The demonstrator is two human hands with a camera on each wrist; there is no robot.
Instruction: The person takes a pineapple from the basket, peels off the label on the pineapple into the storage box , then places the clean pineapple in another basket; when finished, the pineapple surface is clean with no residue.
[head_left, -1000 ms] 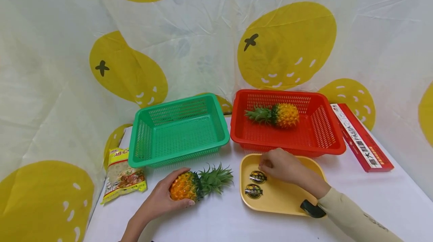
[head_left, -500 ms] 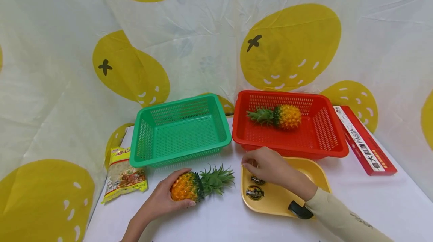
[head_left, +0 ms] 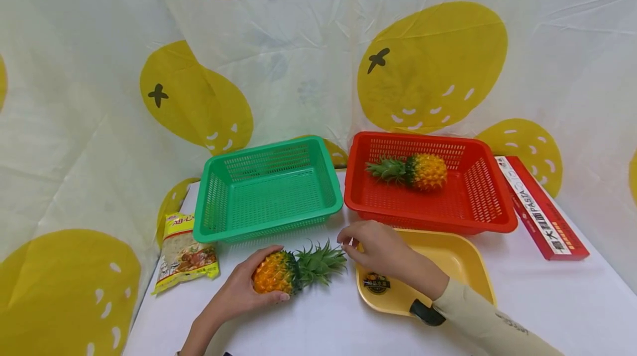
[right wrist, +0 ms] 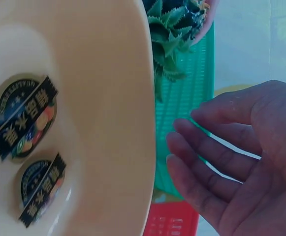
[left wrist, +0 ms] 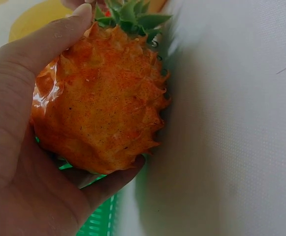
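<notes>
My left hand (head_left: 244, 291) grips an orange-yellow pineapple (head_left: 271, 274) lying on its side on the white cloth, its green leaves pointing right. In the left wrist view the thumb and fingers curve round the spiky body (left wrist: 101, 103). My right hand (head_left: 380, 252) hovers at the left edge of a yellow tray (head_left: 465, 259), fingertips close to the leaf tips. The right wrist view shows that hand (right wrist: 236, 152) with loosely bent fingers and nothing visible between them. Two round black-and-gold stickers (right wrist: 24, 117) with banners lie on the tray; the head view shows only one sticker (head_left: 376, 283).
Behind the pineapple stands a green basket (head_left: 271, 229). The red basket (head_left: 430, 223) to its right holds a second pineapple (head_left: 429, 172). At the far right lies a red pasta box (head_left: 544, 215), and a yellow food bag (head_left: 188, 259) lies at left. A printed curtain hangs behind.
My right hand has moved left across the tray towards the pineapple's leaves, covering one sticker in the head view. My left hand keeps its grip on the pineapple. The head view has shifted slightly.
</notes>
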